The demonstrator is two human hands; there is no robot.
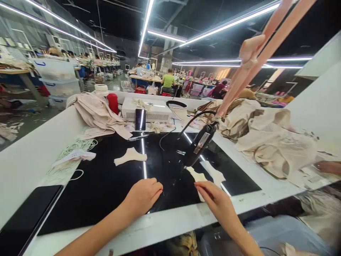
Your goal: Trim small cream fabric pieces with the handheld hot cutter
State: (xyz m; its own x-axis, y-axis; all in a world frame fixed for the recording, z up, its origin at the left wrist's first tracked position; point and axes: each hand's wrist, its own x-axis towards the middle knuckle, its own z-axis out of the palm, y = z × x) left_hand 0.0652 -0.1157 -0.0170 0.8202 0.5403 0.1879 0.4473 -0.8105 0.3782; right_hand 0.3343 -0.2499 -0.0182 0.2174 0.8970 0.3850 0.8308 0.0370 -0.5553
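Observation:
My left hand (144, 195) rests on the black glossy work surface (106, 185), fingers curled loosely, holding nothing that I can see. My right hand (213, 197) lies flat beside it, fingertips touching a small cream fabric piece (198, 176). Just beyond the fingers a black hand-held tool (199, 144) with a cable leans over the surface. Another cream cut piece (130, 156) lies farther left on the black surface.
Heaps of beige fabric lie at the left back (98, 113) and right (266, 138). A white box unit (149, 110), a red container (113, 103), a phone (140, 119) and white cord (77, 145) stand around. Pink straps (255, 53) hang at upper right. Other workers sit far behind.

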